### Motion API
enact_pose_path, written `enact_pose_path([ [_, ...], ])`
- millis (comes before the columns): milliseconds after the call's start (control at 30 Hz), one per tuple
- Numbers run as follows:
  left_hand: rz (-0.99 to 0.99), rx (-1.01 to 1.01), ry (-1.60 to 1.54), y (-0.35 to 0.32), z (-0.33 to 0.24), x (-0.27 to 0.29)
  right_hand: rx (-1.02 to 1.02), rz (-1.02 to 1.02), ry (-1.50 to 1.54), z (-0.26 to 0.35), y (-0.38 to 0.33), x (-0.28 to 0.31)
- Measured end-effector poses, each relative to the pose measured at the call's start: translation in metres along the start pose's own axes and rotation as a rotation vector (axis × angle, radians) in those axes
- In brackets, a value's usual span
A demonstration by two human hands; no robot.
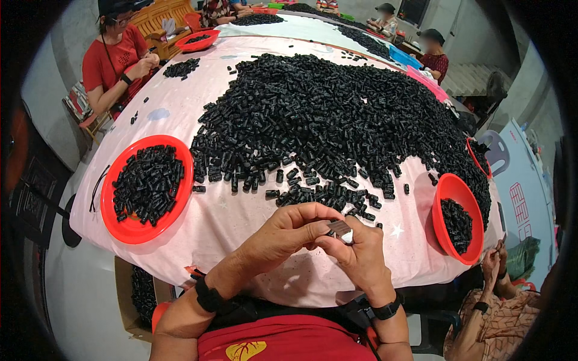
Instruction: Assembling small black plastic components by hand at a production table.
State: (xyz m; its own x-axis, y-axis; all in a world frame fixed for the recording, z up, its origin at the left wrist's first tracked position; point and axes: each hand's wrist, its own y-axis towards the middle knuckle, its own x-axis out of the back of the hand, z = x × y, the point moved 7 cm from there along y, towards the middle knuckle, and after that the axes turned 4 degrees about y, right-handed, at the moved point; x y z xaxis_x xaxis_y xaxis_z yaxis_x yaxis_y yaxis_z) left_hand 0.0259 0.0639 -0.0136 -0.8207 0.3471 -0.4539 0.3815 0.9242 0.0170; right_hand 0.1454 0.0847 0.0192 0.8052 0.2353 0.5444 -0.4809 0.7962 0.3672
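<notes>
My left hand (288, 230) and my right hand (363, 249) meet in front of me, above the near edge of the cloth-covered table. Fingers of both are bent and closed. Between the right thumb and fingers sits a small flat piece (343, 231) with a brown and silvery face; its kind is unclear. The left thumb and fingertips press against its near side, and what they pinch is mostly hidden. Just beyond my hands lie loose short black cylindrical parts (325, 195), at the near fringe of a large heap (307, 114) of the same parts.
A red basin (107, 201) of black parts stands at left, another red basin (475, 243) at right. A cardboard box (124, 295) sits below the table on the left. A person in red (114, 66) works at far left; a person in a patterned shirt (503, 319) sits at near right.
</notes>
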Motion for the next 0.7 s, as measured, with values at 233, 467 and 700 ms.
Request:
enact_pose_path([
  [233, -0.005, -0.007, 0.021, 0.0006, 0.0013, 0.0018, -0.023, 0.018, -0.016, 0.0004, -0.0001, -0.001],
  [467, -0.01, -0.013, 0.026, 0.0002, 0.0019, 0.0021, -0.014, 0.025, 0.036, -0.0033, -0.0005, -0.0035],
  [700, -0.025, 0.013, -0.01, -0.0002, 0.0013, 0.0012, 0.002, 0.03, 0.011, 0.0017, -0.0008, -0.0046],
])
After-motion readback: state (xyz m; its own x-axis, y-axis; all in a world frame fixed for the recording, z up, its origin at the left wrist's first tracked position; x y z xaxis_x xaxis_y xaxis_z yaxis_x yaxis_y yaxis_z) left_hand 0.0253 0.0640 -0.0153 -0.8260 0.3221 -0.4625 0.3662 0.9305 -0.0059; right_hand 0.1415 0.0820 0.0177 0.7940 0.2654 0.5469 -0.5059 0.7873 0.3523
